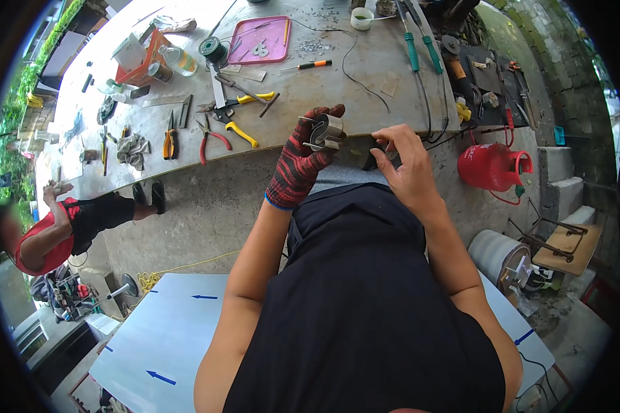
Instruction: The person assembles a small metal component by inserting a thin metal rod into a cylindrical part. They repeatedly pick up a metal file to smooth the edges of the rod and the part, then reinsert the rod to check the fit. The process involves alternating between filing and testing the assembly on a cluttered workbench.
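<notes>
In front of my body, at the near edge of the table, my left hand (310,153) wears a red-and-black striped knit glove. Its fingers are closed round a shiny curved metal piece (328,131), with thin prongs sticking out toward the left. My bare right hand (406,162) is a short way to the right, apart from that piece. Its fingers are bent and the thumb comes close to the index finger. A small dark shape shows at the fingertips; I cannot make out what it is.
On the table (324,93) lie yellow-handled snips (238,124), red pliers (213,138), orange pliers (170,141), a screwdriver (313,65) and a pink tray (260,40). Two green-handled soldering irons (411,51) trail cords. A red gas cylinder (492,167) stands right; another person (55,230) stands left.
</notes>
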Motion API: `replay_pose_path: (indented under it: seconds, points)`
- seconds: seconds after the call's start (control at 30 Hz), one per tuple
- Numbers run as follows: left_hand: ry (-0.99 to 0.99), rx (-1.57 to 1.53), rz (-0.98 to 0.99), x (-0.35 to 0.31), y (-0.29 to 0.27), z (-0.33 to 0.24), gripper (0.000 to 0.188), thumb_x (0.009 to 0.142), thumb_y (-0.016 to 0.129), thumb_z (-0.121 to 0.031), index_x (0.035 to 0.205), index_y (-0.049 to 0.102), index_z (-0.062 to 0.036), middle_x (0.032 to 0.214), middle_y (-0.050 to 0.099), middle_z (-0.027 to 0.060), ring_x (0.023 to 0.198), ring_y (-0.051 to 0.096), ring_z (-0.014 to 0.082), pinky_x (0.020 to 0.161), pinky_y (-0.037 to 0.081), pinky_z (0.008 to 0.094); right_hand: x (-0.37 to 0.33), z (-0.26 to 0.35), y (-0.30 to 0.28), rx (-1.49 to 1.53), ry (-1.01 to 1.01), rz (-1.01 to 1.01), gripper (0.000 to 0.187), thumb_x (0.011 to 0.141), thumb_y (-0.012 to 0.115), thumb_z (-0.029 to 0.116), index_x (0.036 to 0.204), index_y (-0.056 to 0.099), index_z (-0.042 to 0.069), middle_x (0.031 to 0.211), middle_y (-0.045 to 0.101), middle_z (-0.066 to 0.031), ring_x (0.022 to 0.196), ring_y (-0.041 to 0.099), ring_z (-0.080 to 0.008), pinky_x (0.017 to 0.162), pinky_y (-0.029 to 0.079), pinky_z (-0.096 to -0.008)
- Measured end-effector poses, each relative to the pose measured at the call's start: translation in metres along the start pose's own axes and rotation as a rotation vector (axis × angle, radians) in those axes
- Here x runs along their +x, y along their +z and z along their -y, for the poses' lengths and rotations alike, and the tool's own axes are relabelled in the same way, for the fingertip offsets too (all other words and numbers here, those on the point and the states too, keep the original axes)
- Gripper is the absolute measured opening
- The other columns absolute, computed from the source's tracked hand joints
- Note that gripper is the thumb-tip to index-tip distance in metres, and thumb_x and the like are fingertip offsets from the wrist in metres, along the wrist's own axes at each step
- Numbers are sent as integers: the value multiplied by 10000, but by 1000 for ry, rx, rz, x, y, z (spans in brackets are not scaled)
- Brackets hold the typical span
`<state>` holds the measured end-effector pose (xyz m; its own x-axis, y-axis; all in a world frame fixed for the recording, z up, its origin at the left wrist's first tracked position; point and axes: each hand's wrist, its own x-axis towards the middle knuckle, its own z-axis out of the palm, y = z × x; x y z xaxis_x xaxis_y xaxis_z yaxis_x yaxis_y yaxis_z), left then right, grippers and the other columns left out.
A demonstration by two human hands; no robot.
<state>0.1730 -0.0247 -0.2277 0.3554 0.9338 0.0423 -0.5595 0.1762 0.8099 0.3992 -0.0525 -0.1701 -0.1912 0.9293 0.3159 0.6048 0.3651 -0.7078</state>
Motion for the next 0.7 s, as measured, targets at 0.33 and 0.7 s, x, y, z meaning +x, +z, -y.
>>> replay_pose_path:
  seconds: [0.33, 0.7]
  points:
    - [-49, 187, -13, 5, 5, 11, 863, 806, 904, -279, 1529, 460, -120, 1459, 545, 45, 1237, 594, 178, 1030, 505, 340, -1, 0, 1, 54, 33, -21, 304, 844, 765, 6, 1122, 655, 62, 1008, 642, -89, 849, 633, -264, 837, 483, -379]
    - [257, 829, 27, 24, 21, 15, 724, 730, 855, 60, 1383, 589, -106, 1325, 592, 84, 1207, 640, 230, 964, 562, 338, -3, -9, -1, -13, 90, -37, 283, 844, 747, -23, 1100, 657, 56, 997, 641, -93, 897, 637, -280, 837, 482, -384]
